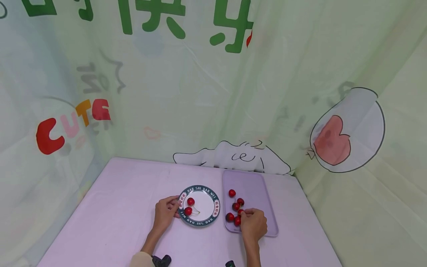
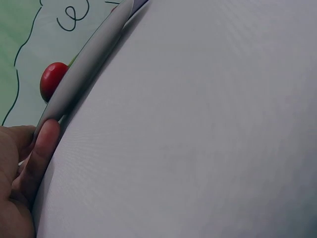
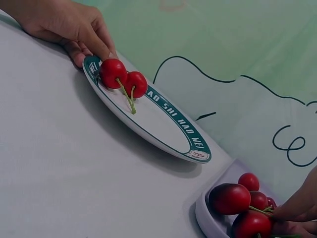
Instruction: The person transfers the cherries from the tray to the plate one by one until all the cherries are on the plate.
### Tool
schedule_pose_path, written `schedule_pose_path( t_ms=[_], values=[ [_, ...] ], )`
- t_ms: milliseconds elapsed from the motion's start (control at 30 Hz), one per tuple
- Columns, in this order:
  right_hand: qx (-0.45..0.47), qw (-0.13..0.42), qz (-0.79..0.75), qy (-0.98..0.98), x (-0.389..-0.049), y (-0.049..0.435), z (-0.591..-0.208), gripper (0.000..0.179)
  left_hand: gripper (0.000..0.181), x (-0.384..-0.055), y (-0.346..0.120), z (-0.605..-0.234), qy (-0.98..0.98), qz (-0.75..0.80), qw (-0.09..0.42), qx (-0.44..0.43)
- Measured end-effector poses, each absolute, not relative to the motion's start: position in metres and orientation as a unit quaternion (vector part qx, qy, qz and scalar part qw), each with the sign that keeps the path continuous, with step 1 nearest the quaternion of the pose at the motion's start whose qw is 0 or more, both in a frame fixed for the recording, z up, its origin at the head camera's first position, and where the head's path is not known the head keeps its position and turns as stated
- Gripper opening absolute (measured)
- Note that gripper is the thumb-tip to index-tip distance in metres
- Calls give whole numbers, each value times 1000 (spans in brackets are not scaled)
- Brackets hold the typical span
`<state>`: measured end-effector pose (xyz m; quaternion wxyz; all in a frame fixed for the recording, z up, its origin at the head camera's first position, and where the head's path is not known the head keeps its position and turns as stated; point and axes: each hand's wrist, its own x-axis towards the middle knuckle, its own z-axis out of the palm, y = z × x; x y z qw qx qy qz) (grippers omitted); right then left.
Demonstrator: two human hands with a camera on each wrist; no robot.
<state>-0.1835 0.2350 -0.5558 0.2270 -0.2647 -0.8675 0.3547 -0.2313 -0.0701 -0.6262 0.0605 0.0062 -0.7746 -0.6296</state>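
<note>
My left hand [image 1: 164,214] pinches the left rim of a round white plate [image 1: 206,203] with a dark green lettered border. In the left wrist view, a finger [image 2: 47,136] lies under the plate's edge. Two red cherries [image 3: 114,74] joined by green stems lie on the plate's left part. On the right, my right hand [image 1: 254,225] reaches over a purple tray [image 1: 250,183] and pinches green cherry stems [image 3: 261,210] among the fruit. Several red cherries [image 1: 236,206] lie in the tray's left part; the hand partly hides some.
The plate and tray stand side by side on a pale pink-white tabletop [image 1: 126,193]. A printed curtain [image 1: 200,92] hangs behind and beside the table. Two small black objects [image 1: 162,260] show at the bottom edge near the wrists.
</note>
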Motion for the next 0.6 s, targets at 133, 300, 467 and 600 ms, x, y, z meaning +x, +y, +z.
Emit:
schedule_pose_path(
  t_ms=[133, 300, 467, 600],
  values=[
    [-264, 231, 366, -862, -181, 233, -550, 10, 33, -231, -70, -626, -775, -629, 60, 8],
    [-263, 239, 391, -849, -181, 235, -550, 10, 33, -230, -69, -626, -776, -628, 59, 9],
    [-269, 244, 415, -834, -183, 239, -556, 10, 34, -230, -69, -626, -776, -628, 60, 11],
    [-273, 241, 430, -826, -185, 241, -561, 11, 34, -230, -69, -627, -778, -625, 63, 14]
  ],
)
